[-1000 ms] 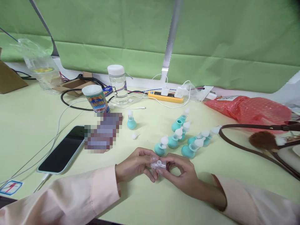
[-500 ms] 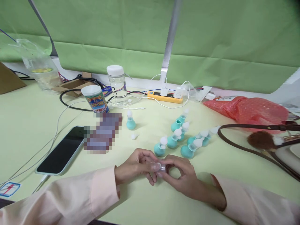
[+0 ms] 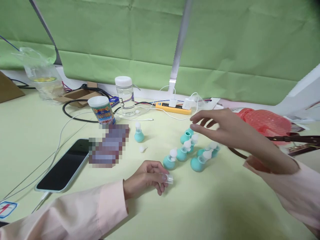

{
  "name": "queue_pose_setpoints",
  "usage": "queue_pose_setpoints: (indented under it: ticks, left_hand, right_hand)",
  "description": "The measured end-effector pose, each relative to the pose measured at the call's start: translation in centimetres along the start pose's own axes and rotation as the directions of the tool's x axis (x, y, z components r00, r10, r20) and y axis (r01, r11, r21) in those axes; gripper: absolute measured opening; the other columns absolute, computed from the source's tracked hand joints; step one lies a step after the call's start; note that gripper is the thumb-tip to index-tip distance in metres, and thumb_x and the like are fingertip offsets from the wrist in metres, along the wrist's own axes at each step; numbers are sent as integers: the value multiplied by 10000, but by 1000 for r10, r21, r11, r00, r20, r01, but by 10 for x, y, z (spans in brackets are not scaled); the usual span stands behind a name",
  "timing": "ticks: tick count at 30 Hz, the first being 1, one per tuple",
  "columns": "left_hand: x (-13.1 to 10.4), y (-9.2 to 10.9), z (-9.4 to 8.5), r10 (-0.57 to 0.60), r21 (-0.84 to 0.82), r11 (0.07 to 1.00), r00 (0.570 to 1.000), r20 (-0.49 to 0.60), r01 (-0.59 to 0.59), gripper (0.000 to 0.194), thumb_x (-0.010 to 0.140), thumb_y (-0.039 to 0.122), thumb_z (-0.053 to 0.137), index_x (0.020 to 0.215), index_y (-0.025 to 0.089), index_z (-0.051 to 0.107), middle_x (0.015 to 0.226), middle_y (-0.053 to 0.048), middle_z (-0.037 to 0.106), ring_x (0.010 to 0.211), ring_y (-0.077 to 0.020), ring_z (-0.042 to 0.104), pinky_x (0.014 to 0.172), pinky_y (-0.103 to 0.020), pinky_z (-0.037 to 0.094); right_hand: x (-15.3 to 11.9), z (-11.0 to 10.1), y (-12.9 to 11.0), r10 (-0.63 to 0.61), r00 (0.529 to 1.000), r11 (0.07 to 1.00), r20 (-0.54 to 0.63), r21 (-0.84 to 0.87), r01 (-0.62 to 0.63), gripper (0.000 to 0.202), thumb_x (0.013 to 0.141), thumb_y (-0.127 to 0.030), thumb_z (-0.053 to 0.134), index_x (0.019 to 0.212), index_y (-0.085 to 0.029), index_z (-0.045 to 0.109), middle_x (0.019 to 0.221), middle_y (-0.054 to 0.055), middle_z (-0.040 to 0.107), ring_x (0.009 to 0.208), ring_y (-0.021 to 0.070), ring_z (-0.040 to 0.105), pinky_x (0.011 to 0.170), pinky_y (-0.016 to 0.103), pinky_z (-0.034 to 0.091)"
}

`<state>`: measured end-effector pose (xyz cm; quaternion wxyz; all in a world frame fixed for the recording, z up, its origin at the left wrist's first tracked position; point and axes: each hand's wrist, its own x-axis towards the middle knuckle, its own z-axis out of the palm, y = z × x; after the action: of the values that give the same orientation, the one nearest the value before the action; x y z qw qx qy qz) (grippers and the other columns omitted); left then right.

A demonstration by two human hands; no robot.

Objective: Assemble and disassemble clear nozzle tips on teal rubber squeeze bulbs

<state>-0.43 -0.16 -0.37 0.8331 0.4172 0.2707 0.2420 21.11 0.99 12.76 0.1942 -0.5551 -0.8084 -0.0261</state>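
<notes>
Relative to the earlier frames, the right grip (image 3: pixel 221 125) is now separating from the clear plastic piece (image 3: pixel 169 179) and is reaching forward over the rear of the cluster of teal bulbs (image 3: pixel 197 164). The left grip (image 3: pixel 147 179) is closing thumb against fingers and is holding the clear piece by one end, directly in front of the nearest bulb. The right grip is hanging open, its thumb parted from its fingers; whether a fingertip is contacting the rear bulb cannot be determined. Most of the clustered bulbs are carrying white tips; one open-necked bulb (image 3: pixel 185 137) is standing near the right fingertips. To the left, a separate capped bulb (image 3: pixel 139 136) is standing upright, and a loose white tip (image 3: pixel 142 149) is lying on the counter (image 3: pixel 185 213) just in front of it. Farther left, a phone (image 3: pixel 65 167) is lying flat; behind, a printed cup (image 3: pixel 103 112) is standing beside a clear bottle (image 3: pixel 125 98).
</notes>
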Motion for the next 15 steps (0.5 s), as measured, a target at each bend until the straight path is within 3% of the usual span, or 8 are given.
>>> queue_pose_setpoints:
  ticks: [3,6,11,15]
  left_hand:
    - [-1,0,2,-2,36,999,1000,-12,3,165,585,177,682,684,95,577,539,-29,601,448,-115,553,416,-218,437]
    - [-2,1,4,-10,54,998,1000,-9,11,179,579,180,689,694,97,580,541,-26,602,455,-112,553,423,-216,442]
    - [-3,1,3,-8,84,996,1000,10,7,170,590,182,681,693,92,580,551,-30,603,462,-105,550,432,-211,445]
    - [-2,-1,2,-4,105,994,1000,25,2,177,595,186,680,709,96,579,557,-28,600,472,-107,550,441,-218,449]
  right_hand:
    - [27,11,16,124,939,981,320,-179,-69,307,746,-415,457,862,-180,618,815,56,640,708,185,586,533,251,400]
    - [42,23,22,194,865,956,463,-286,-61,323,742,-420,453,837,-161,621,794,75,635,661,181,588,511,250,382]
    - [48,39,20,196,802,954,565,-300,-22,243,702,-352,523,672,-128,613,578,61,609,430,137,548,394,227,346]
    - [49,50,20,182,818,943,546,-333,13,87,637,-211,588,660,-128,601,618,87,614,497,171,575,399,232,345]
